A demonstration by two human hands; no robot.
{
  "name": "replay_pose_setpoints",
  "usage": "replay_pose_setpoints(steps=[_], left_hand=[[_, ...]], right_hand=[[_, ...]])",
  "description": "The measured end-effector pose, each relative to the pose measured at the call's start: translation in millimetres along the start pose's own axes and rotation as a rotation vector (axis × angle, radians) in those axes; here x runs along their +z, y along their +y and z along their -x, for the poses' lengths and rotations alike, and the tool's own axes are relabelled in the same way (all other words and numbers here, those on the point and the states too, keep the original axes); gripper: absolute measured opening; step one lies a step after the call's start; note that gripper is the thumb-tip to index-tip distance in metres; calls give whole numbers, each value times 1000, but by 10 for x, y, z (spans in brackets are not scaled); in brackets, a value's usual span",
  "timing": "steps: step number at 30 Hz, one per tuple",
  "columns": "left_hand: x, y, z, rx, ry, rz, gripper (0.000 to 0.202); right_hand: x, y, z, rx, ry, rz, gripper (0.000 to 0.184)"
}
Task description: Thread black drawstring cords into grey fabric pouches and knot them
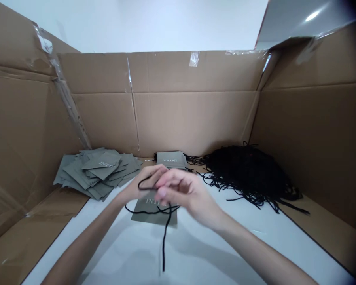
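My left hand (142, 183) and right hand (182, 194) meet in front of me, fingers curled and pressed close together — both pinching a black cord (165, 221). The cord loops over my left fingertips, crosses beneath my knuckles and hangs straight down below my right hand, its loose end dangling toward me. My right fingers are blurred, so I cannot tell exactly which of them grip the cord.

Just under my fingers lies a grey paper bag (154, 211), flat on the white table (213, 253), its printed letters half hidden behind my hands. Beyond my fingertips sits a small neat stack of the same bags (171, 159). To the left of my left hand is a loose heap of bags (96, 172), fanned out. To the right of my right hand — well apart — is a tangled pile of black cords (249, 174). Cardboard walls (195, 114) stand around all of it.
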State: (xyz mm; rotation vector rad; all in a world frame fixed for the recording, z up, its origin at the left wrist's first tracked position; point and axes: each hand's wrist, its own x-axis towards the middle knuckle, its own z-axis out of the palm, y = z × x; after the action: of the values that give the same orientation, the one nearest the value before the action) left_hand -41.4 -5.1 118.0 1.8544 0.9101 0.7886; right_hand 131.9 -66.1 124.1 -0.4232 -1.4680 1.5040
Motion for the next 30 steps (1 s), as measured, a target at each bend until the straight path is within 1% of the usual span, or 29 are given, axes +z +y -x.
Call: replay_pose_setpoints(steps=[2,3,4,6,9,10,11,12,13,14,17,19,21,22,24,26,28,30], left_hand=[[-215,3,-21,-6,1,0,41],[-322,-8,-19,-15,8,5,38],[-426,-23,-11,-22,28,13,37],[-632,-63,10,-23,111,31,39],[-928,-130,46,-26,263,4,43],[-1023,-157,63,-44,291,-31,43],[-1116,-187,85,-73,304,-79,43],[-1205,-223,113,-113,306,-140,41],[-1290,-263,145,-162,302,-213,38],[-1369,-306,181,-220,297,-291,36],[-1532,-426,274,-396,324,-517,33],[-1552,-463,301,-459,340,-630,34],[-1490,-452,287,-449,304,-699,42],[-1431,-436,264,-424,267,-718,47],[-1272,-409,187,-357,169,-736,50],[-1082,-425,76,-280,58,-738,46],[-888,-507,-57,-197,-66,-719,37],[-715,-652,-194,-126,-188,-689,28]], right_hand=[[-218,-125,-44,-11,169,-17,16],[-335,-177,-61,12,268,-62,16],[-452,-214,-76,56,334,-119,18],[-675,-230,-101,128,385,-150,20],[-957,-84,-118,228,334,-24,22],[-1031,3,-117,267,298,83,24],[-1094,103,-112,293,251,236,26],[-1144,209,-104,327,172,425,26],[-1178,318,-94,359,96,623,27],[-1197,425,-84,382,67,726,27],[-1156,702,-65,384,87,928,24],[-1054,847,-74,375,66,1038,19],[-914,973,-100,375,0,1132,16],[-837,1035,-118,373,-32,1177,16],[-691,1161,-154,366,-79,1259,16],[-576,1288,-187,362,-116,1316,14],[-505,1395,-210,358,-139,1340,11],[-481,1463,-222,349,-142,1334,15]])
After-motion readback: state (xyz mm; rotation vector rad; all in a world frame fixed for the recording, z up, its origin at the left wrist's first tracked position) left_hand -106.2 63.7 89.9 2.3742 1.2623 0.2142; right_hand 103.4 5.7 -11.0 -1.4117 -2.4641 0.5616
